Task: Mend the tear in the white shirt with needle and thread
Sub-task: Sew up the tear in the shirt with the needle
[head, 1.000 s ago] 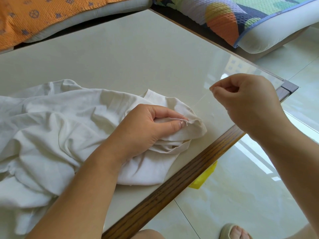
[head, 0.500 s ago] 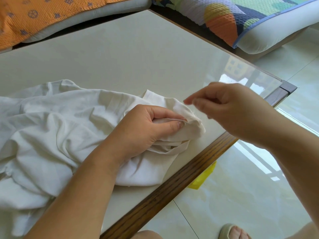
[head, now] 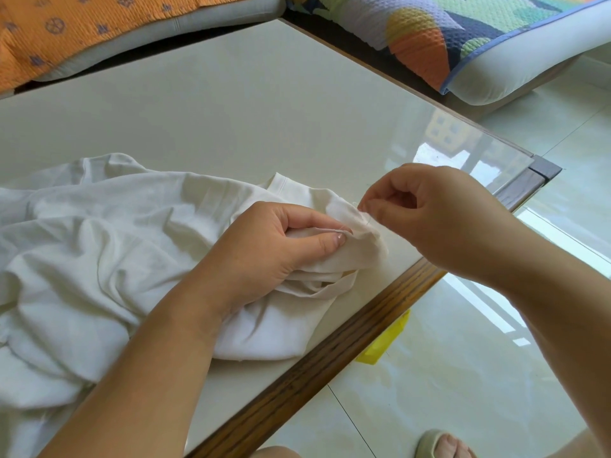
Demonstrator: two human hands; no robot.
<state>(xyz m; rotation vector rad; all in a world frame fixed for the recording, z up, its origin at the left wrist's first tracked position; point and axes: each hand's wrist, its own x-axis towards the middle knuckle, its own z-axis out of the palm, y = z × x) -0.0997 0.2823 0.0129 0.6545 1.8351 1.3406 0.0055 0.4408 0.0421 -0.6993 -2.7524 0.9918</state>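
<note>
The left hand's (head: 264,249) grip pinches a fold of the white shirt (head: 99,259) between thumb and fingers, near the tabletop's (head: 231,110) front edge. The right hand's (head: 443,219) grip is pressed together, thumb and forefinger meeting at that fold's tip; what they hold is too fine to tell. The shirt lies crumpled across the tabletop's left part.

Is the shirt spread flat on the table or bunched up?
Bunched. The white shirt lies in crumpled folds on the table, and the left hand grips a gathered fold.
</note>
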